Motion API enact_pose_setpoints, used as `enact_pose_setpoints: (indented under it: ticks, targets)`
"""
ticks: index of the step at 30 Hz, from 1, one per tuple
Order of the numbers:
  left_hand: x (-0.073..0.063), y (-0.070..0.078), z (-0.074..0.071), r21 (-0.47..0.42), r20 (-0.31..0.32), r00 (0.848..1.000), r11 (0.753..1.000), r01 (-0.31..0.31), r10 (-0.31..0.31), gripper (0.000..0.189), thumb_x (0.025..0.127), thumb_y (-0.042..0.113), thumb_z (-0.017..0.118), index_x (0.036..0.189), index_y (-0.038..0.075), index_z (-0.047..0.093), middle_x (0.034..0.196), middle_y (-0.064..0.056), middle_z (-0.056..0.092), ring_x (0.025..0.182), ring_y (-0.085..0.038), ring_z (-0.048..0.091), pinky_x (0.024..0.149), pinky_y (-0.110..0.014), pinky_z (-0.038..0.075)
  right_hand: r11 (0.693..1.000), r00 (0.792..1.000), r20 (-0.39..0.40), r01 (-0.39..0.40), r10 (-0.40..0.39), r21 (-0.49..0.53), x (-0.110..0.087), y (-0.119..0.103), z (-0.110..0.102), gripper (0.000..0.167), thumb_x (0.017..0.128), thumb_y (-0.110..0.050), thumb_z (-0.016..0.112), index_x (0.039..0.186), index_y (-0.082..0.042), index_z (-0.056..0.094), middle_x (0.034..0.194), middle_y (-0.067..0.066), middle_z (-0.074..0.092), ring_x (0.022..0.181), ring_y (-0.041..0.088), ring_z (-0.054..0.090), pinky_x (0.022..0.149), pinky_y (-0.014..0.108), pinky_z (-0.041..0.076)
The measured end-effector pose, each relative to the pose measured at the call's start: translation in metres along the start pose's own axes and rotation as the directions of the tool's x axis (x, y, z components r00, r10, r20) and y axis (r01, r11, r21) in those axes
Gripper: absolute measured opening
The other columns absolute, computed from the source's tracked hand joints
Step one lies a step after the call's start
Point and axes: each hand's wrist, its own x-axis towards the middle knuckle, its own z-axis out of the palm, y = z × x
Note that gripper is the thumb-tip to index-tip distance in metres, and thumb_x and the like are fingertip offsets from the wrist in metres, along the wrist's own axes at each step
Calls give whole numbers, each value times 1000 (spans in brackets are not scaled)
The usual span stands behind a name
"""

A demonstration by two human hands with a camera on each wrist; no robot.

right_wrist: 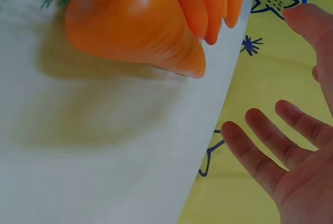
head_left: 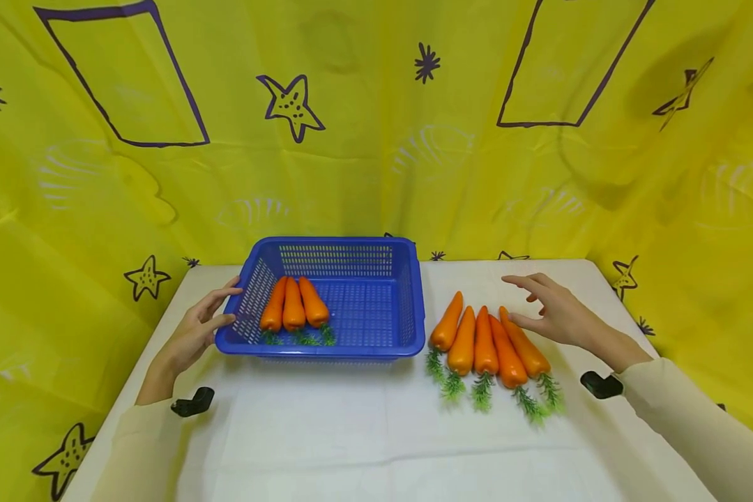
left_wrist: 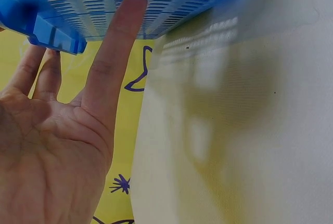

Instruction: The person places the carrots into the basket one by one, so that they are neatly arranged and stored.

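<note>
- Fingers [left_wrist: 106, 70] of the left hand [head_left: 191, 331] are extended and spread, only slightly bent, with the thumb set well apart from the rest.
- They touch the outer left side of the blue basket [head_left: 364, 351] near its rim; the left wrist view shows one digit lying against the slotted wall, and the others reaching up to the rim.
- Right hand [head_left: 558, 314] hovers by the tip of the rightmost loose carrot, its fingers parted and gently bent, the thumb held off from them; its grasp is empty, and the right wrist view shows a gap between it and the nearest carrot.
- Three carrots [head_left: 293, 307] lie side by side in the left half of the basket, tips pointing away from the person, leafy ends by the near rim.
- Five loose carrots [head_left: 485, 341] lie fanned on the white table [head_left: 314, 432] to the right of the basket, tips away from the person, green leaves [head_left: 482, 392] towards the near edge.
- Yellow backdrop [head_left: 364, 181] with drawn stars rises behind the table.
</note>
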Motion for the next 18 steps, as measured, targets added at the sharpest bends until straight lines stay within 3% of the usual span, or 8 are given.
enact_pose_setpoints:
  ticks: [4,8,11,14,18]
  targets:
    - [-1,1,0,-4,-4,1000,1000,-3,3,47,106,3,51,153,5,41,174,-2,7,131,-2,47,87,-34,60,996,999,38,-33,30,82,-6,1,1,69,93,-22,78,152,-7,44,130,25,58,98,37,66,69,42,60]
    - [-1,2,1,-1,-4,1000,1000,-4,4,48,106,3,51,153,5,41,174,-2,7,131,-1,46,89,-33,60,973,983,155,-124,94,197,-12,3,1,73,97,-24,74,156,-8,35,131,28,59,98,33,69,71,40,60]
    - [-1,2,1,-3,-2,1000,1000,-9,9,48,106,3,51,153,5,41,174,-2,7,132,0,45,89,-33,59,920,948,283,-233,143,315,-15,7,1,75,99,-23,71,159,-9,28,137,34,52,96,30,70,70,39,62]
    - [-1,1,0,-8,1,1000,1000,-14,14,47,106,2,50,153,5,42,174,-2,7,132,0,45,88,-33,60,851,901,398,-341,174,399,-17,13,1,75,100,-21,69,160,-7,25,140,37,45,96,29,69,70,38,63]
    - [0,0,0,-13,7,1000,1000,-18,18,47,106,2,50,152,5,42,174,-2,7,133,0,45,88,-33,60,816,859,481,-401,177,417,-20,18,3,71,101,-19,66,160,-6,27,139,35,44,96,29,66,73,39,63]
